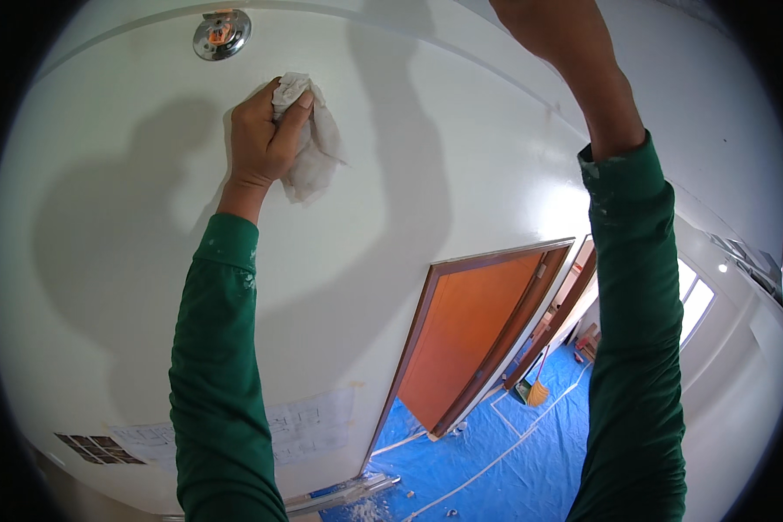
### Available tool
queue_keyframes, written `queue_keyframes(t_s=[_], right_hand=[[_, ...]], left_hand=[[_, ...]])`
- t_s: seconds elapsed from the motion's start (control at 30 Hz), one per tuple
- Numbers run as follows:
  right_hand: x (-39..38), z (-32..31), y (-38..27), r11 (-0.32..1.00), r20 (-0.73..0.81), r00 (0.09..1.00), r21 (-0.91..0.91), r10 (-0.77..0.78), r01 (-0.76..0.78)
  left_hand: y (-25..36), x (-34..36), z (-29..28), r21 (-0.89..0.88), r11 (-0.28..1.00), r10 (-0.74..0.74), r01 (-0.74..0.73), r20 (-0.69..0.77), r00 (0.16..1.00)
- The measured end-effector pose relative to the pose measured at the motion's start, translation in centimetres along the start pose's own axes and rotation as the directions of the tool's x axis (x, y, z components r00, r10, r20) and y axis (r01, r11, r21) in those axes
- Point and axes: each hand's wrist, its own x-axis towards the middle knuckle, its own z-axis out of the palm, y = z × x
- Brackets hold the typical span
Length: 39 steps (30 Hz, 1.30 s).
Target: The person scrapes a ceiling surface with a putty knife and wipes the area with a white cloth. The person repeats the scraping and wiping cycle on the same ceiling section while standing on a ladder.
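My left hand [264, 143] is closed around a crumpled, thin white rag [315, 157] and holds it against the upper part of the white wall [322, 235]. The rag's loose end hangs down below my thumb. Raised high at the upper right, my right hand [558, 35] passes out of the top of the picture, so its fingers are hidden. Both forearms wear green sleeves with white smears near the cuffs. A round chrome fixture [222, 36] sits on the wall, above and left of my left hand.
Paper sheets [313, 426] with drawings are stuck low on the wall, beside a dark grid-like panel [100, 449]. An orange-brown door [470, 331] stands in its frame. Blue sheeting [505, 470] covers the floor far below, where a broom [538, 391] and a green dustpan [523, 391] lie.
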Motion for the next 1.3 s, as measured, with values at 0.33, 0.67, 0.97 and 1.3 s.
queue_keyframes(t_s=[0.33, 0.67, 0.97, 1.3], right_hand=[[-0.4, -2.1, -3.1, 0.999, 0.065, 0.998, 0.044, -0.014, 0.011], [-0.4, -2.8, -1.9, 0.998, 0.07, 0.995, -0.014, 0.069, -0.068], [0.4, -2.3, -0.6, 1.0, 0.072, 0.997, 0.008, 0.011, -0.012], [1.3, 0.0, 1.3, 0.988, 0.134, 0.98, 0.034, 0.147, -0.153]], left_hand=[[0.1, 0.0, -0.2, 0.01, 1.0, -0.017, 0.017, 0.003, 1.0], [0.2, 0.1, -0.2, 0.033, 0.999, -0.014, 0.014, 0.009, 1.0], [0.2, 0.1, 0.0, 0.021, 1.0, 0.005, -0.005, -0.009, 1.0], [0.2, 0.1, 0.1, 0.011, 1.0, -0.005, 0.005, 0.007, 1.0]])
